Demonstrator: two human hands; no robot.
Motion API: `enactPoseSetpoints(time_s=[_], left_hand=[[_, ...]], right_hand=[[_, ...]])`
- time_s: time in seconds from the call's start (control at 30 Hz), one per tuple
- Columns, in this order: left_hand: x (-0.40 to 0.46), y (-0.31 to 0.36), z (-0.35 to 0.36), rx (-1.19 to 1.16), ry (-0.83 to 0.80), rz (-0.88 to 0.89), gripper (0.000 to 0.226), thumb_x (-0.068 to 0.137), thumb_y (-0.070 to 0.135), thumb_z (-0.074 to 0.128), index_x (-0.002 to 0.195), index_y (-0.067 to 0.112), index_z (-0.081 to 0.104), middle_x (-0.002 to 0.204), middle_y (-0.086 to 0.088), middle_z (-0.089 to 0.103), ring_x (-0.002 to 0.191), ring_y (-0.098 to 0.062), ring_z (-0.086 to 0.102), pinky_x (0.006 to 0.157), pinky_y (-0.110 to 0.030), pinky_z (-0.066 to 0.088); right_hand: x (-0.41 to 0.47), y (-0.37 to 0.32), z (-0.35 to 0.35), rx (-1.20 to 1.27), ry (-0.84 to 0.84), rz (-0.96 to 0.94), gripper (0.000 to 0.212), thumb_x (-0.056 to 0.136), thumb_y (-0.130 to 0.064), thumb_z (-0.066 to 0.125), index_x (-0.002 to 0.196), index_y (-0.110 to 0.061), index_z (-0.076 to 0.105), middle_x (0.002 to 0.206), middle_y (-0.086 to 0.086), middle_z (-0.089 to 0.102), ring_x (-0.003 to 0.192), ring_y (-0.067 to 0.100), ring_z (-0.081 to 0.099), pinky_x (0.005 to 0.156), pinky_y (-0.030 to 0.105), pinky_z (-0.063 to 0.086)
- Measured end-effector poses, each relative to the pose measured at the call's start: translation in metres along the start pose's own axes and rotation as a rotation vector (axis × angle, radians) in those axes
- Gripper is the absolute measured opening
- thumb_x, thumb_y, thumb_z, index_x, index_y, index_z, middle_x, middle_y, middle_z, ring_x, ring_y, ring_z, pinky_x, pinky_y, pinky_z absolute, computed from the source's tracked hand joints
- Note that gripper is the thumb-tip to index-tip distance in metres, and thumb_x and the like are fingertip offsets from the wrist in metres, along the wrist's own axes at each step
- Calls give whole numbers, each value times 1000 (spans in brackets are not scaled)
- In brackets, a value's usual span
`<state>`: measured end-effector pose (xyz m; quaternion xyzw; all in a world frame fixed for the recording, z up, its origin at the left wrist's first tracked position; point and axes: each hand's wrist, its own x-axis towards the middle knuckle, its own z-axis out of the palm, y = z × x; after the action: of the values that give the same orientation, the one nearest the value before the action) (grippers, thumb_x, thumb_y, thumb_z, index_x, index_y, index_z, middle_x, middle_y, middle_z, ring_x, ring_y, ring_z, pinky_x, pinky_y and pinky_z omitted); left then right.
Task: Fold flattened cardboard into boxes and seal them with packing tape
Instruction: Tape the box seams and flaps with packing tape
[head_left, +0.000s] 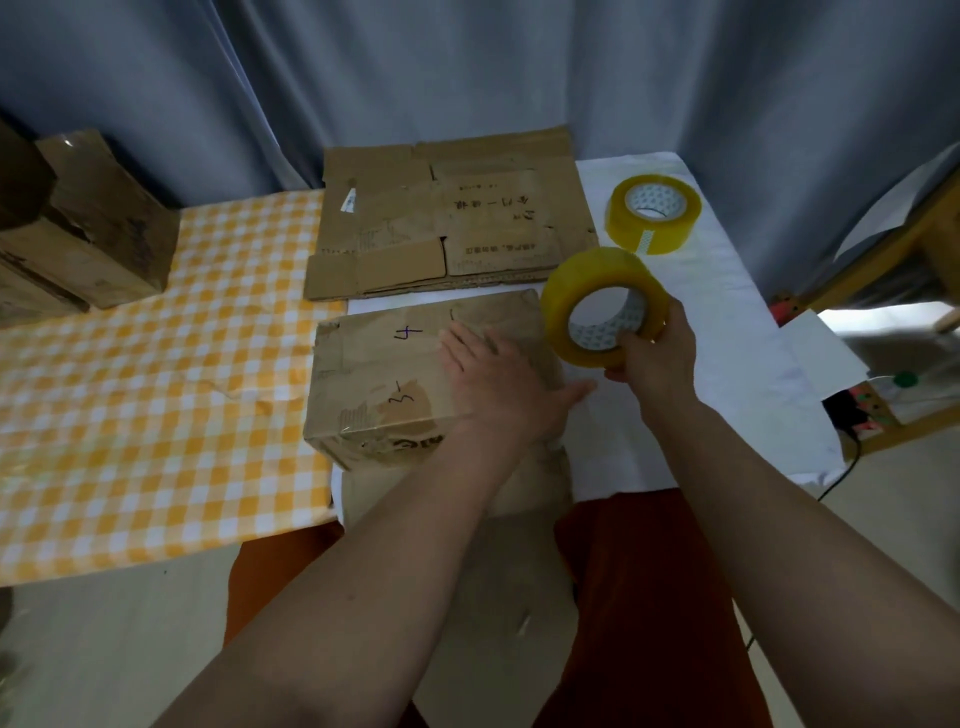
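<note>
Box: we see the folded box (395, 374) at the near edge of the counter (717, 332), its brown cardboard worn and marked with pen.
Left hand: the left hand (498, 379) lies flat on top of the box, fingers straight.
Right hand: the right hand (657, 348) grips the yellow, glossy tape roll (602, 304) above the counter.
Advice: we should press the flaps together and pull the tape straight along the seam.
Others: a spare roll (652, 214) and flat cardboard (447, 218) wait near the far edge.

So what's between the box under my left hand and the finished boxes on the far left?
Only bare checked cloth between the box and the finished boxes, seen in the head view.
</note>
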<state>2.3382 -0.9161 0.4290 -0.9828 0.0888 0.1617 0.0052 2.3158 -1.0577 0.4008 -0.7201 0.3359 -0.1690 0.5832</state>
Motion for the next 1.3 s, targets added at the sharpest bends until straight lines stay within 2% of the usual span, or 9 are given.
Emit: enactPoseSetpoints(time_s=[0.17, 0.3, 0.43, 0.5, 0.7, 0.83, 0.97, 1.17, 1.3], left_hand=[[8, 0, -3, 118, 2, 173, 100, 89, 67, 39, 152, 1, -4, 159, -23, -6, 148, -35, -3, 121, -45, 3], [10, -30, -16, 249, -21, 373, 83, 97, 57, 33, 154, 11, -6, 162, -10, -8, 149, -26, -3, 121, -41, 6], [8, -82, -17, 266, -55, 418, 74, 99, 51, 28, 153, 19, -12, 161, 1, -15, 149, -19, -9, 121, -42, 6], [6, -109, -10, 284, -29, 424, 72, 100, 48, 28, 152, 24, -15, 161, 4, -18, 149, -18, -11, 121, -43, 6], [-1, -151, 9, 201, 69, 380, 67, 101, 47, 28, 151, 34, -15, 160, 9, -17, 149, -25, -10, 119, -53, 6], [-2, -151, 12, 196, 56, 316, 68, 100, 49, 28, 150, 36, -16, 160, 11, -17, 149, -26, -10, 116, -60, 5], [-9, -141, 11, 133, 18, 237, 74, 100, 34, 37, 150, 36, -17, 159, 11, -19, 148, -28, -14, 116, -61, 10], [-19, -127, 29, -13, 108, 112, 82, 97, 8, 43, 151, 34, -14, 160, 11, -16, 146, -31, -18, 104, -44, 41], [-29, -109, 37, -134, 164, 67, 78, 95, 0, 40, 154, 26, -5, 162, 2, -12, 146, -32, -18, 114, -41, 30]], right_hand=[[-3, 9, -14, 57, -11, 20, 50, 80, 7, 55, 120, -21, 41, 97, 1, 54, 92, 24, 57, 72, 53, 56], [-23, 20, -15, 27, -139, 12, 53, 80, 8, 60, 127, -10, 44, 115, 10, 54, 104, 28, 57, 72, 45, 56], [-51, 19, -3, -93, -313, -87, 41, 73, 3, 74, 106, -4, 51, 93, 3, 57, 81, 13, 56, 64, 14, 46], [-63, 17, 6, -138, -418, -142, 39, 70, 0, 79, 99, -4, 52, 85, 1, 58, 72, 7, 53, 56, 9, 40], [-85, 12, 20, -151, -767, -88, 60, 71, -19, 82, 123, -17, 53, 114, -2, 64, 100, 8, 63, 87, 29, 54], [-87, 9, 14, -266, -768, -133, 55, 73, -18, 81, 121, -16, 54, 113, 1, 65, 100, 13, 64, 87, 34, 54], [-85, 2, 0, -371, -878, -88, 46, 75, -12, 79, 116, -19, 59, 109, 0, 67, 96, 10, 64, 83, 26, 53], [-76, -2, -12, -520, -989, -14, 42, 75, -8, 76, 115, -12, 62, 109, 5, 68, 96, 16, 65, 84, 32, 55], [-69, -2, -19, -516, -1023, 4, 46, 76, -12, 77, 119, -12, 60, 112, 9, 66, 100, 23, 64, 87, 43, 55]])
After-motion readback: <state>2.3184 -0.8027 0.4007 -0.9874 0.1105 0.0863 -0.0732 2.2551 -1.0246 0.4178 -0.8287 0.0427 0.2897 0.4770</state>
